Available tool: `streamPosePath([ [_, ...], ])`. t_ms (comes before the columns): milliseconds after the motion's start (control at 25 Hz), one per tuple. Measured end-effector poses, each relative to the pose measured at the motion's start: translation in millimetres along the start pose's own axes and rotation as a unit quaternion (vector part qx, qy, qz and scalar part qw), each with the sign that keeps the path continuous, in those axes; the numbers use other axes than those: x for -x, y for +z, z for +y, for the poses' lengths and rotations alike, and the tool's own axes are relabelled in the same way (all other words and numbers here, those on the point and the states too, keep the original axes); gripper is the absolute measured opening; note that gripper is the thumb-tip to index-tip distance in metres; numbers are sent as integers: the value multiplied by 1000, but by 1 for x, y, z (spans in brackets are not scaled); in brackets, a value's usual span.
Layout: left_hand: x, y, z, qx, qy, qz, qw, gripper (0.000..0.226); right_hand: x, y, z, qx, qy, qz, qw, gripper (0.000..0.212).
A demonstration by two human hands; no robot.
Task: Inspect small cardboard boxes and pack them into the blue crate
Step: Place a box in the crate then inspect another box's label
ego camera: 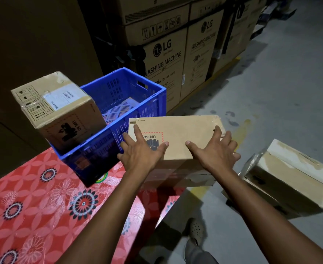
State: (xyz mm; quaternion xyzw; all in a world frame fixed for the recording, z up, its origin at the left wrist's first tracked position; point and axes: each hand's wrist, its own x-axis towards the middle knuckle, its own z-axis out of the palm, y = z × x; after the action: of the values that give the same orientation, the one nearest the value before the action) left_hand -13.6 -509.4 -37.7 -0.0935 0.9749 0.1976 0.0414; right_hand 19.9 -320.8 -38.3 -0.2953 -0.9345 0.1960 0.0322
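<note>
A blue crate [157,96] stands on the table's far corner. One cardboard box [61,103] with labels sits tilted in the crate's left end, sticking out above the rim. A second cardboard box [181,134] with a red UN hazard mark is right of the crate, at the table's edge. My left hand [141,149] lies spread flat on its top at the left. My right hand [216,149] lies spread on its top at the right, fingers reaching over the right edge. The crate's right part shows its bare slotted floor.
The table has a red floral cloth [33,197]. Another cardboard box [290,180] lies on the grey floor at the right. Large washing machine cartons [166,54] are stacked behind the crate. My foot [196,230] is below the table edge.
</note>
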Motion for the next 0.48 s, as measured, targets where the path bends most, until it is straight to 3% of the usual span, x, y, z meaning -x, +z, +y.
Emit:
streamPosePath([
  [480, -3, -4, 4, -36, -2, -34, 999, 119, -5, -6, -1, 13, 12, -37, 999, 120],
])
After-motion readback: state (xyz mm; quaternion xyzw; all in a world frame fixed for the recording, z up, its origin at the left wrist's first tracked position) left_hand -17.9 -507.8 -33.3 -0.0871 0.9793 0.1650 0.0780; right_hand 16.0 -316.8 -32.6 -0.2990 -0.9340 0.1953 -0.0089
